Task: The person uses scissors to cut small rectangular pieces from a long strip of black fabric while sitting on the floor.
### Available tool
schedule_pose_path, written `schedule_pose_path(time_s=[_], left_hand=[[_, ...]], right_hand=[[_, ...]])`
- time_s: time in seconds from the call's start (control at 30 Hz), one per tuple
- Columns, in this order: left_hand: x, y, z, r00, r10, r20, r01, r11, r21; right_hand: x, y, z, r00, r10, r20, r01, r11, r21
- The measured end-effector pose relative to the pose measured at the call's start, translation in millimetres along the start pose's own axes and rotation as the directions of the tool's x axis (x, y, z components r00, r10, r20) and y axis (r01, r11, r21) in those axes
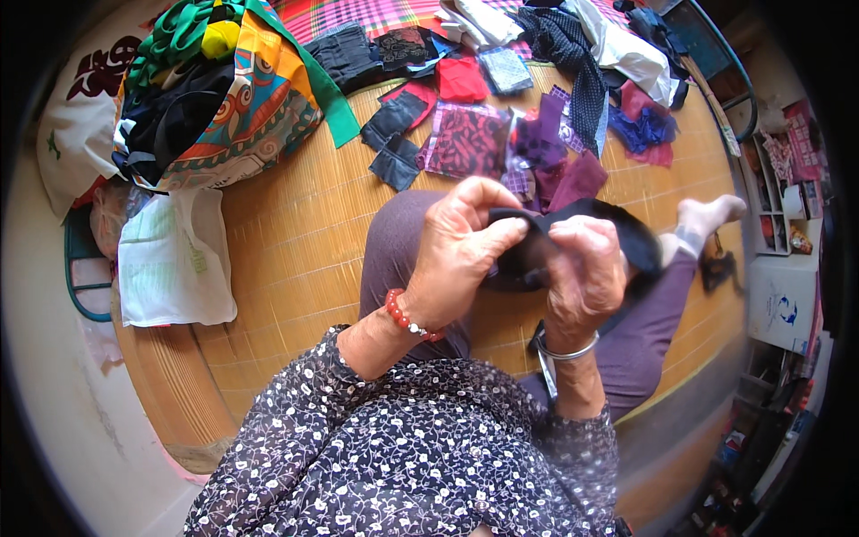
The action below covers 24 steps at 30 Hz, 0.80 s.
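Observation:
In front of my chest, my left hand [461, 246] pinches the edge of a black cloth [631, 237] between thumb and forefinger. The cloth hangs over my lap and passes behind my right hand [586, 268]. That hand is close beside the left one, its fingers curled together and partly smeared by motion. Whatever it may hold is too small or blurred to make out. By my right wrist, a flat silvery object [548, 371] lies near my lap, partly hidden by the arm.
Fabric scraps lie ahead on the woven mat [304, 242], including a patterned maroon piece [465, 143], a red piece [461, 80] and dark blue ones [394, 166]. A colourful bag [268, 98] stuffed with cloth stands far left, beside a white plastic bag [170, 259]. Shelves [769, 188] stand at right.

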<state>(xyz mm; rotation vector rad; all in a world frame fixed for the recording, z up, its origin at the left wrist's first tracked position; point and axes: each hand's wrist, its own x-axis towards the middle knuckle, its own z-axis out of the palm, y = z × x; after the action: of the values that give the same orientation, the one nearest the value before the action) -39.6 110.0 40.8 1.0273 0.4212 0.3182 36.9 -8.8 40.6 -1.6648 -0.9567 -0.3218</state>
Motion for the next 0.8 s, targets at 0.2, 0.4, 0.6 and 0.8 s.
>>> schedule_pose_path(time_s=[0.2, 0.4, 0.6, 0.8], left_hand=[[5.8, -17.9, -7.8, 0.993, -0.120, -0.008, 0.118, 0.987, -0.112], [9.0, -18.0, -11.5, 0.977, -0.215, -0.014, 0.210, 0.966, -0.152], [6.3, -15.5, -4.6, 0.980, -0.195, 0.031, 0.197, 0.956, -0.219], [2.3, -19.6, -4.2, 0.989, -0.114, 0.097, 0.134, 0.961, -0.241]], right_hand=[[-9.1, 4.2, -3.7, 0.992, -0.087, 0.094, 0.099, 0.986, -0.135], [-12.1, 5.9, -9.8, 0.979, -0.035, 0.203, 0.059, 0.991, -0.116], [-12.2, 5.7, -14.8, 0.973, -0.007, 0.232, 0.035, 0.993, -0.115], [-6.6, 1.9, -27.1, 0.950, 0.116, 0.289, -0.129, 0.991, 0.028]])
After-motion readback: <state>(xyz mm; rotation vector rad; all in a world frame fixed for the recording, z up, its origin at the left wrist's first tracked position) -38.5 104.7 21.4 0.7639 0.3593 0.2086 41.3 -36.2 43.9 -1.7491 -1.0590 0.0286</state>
